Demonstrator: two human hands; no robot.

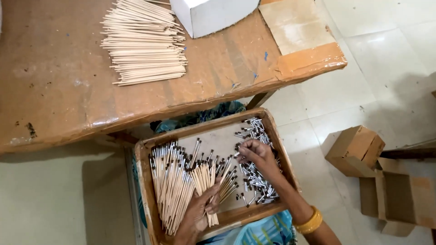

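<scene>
— Head view: where are the ferrules from your hands?
— Right hand pinches among them, probably one. Left hand clutches sticks pointing away, just left.

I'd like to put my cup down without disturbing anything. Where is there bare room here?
The table is bare left of the plain stick pile, and between that pile and its near edge. The tray is crowded: tipped sticks, metal ferrules, both hands. Only its upper middle is free.
</scene>
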